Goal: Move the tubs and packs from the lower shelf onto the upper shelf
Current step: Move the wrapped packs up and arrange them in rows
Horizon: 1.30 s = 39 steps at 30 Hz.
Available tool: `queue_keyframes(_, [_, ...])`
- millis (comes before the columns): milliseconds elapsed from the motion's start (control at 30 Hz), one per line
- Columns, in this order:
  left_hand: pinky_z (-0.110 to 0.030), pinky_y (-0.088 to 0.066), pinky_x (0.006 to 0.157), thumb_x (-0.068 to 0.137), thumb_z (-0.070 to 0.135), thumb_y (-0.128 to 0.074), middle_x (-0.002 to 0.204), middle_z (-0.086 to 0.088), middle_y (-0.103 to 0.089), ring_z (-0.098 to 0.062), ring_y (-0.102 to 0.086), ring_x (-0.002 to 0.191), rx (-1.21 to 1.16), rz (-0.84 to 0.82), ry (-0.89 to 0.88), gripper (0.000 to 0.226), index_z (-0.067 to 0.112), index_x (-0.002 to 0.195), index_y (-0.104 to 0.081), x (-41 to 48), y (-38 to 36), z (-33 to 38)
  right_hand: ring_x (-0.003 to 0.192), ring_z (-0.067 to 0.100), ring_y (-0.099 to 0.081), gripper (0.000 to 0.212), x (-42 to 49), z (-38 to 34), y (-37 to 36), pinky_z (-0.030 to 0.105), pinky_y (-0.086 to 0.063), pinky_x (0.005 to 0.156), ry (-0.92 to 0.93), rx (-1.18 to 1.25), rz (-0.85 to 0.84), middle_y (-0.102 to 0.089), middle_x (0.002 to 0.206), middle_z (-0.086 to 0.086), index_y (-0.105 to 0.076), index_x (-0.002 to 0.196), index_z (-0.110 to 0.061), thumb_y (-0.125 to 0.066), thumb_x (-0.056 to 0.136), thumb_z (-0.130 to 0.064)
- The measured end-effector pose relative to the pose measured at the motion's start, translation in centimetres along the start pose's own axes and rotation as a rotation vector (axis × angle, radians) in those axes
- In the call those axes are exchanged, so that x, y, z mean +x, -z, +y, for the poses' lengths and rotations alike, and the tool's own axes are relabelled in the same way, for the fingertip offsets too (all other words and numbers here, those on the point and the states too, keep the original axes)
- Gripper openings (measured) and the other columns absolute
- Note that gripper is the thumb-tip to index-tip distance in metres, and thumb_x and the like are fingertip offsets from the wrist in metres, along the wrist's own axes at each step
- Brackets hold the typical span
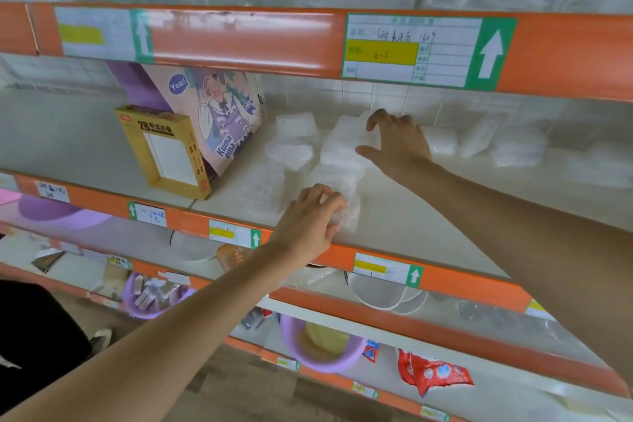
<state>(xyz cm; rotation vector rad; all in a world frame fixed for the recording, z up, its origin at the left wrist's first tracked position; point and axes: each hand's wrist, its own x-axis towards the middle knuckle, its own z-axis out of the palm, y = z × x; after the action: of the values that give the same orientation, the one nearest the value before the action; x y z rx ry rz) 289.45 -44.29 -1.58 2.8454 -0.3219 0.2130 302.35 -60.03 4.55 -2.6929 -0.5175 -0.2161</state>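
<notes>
Both hands work on the middle shelf (428,216).
- Left hand (308,216): fingers curled round a clear-wrapped pack (346,214) at the shelf's front edge.
- Right hand (400,144): thumb and fingers clasp a white pack (342,147) further back, among other packs.
- A purple tub (329,367) sits on a lower shelf.

Judgement: the packs are being set down. The next move calls for letting go, then reaching below for the tub.

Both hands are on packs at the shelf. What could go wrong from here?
1. The clear pack in the left hand sits at the shelf lip; a loose grip may drop it onto the shelves below.
2. The right hand covers a white pack among other packs, loosely piled; lifting it may drag neighbours along.
</notes>
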Motion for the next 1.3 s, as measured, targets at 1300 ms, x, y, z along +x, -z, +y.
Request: queue_keyframes(1300, [-0.030,-0.041,0.096,0.077,0.033,-0.076,0.125,0.005,-0.054,-0.015,-0.047,0.120,-0.205,-0.155,-0.062,0.062,0.024,0.133,-0.050,-0.3,3.6,6.6,0.091,0.004,-0.047,0.047,-21.5,9.7,4.4,0.022,-0.038,0.078,-0.166,0.142,0.151,-0.059,0.116,-0.009,-0.066,0.120,-0.030,-0.081,0.076,-0.033])
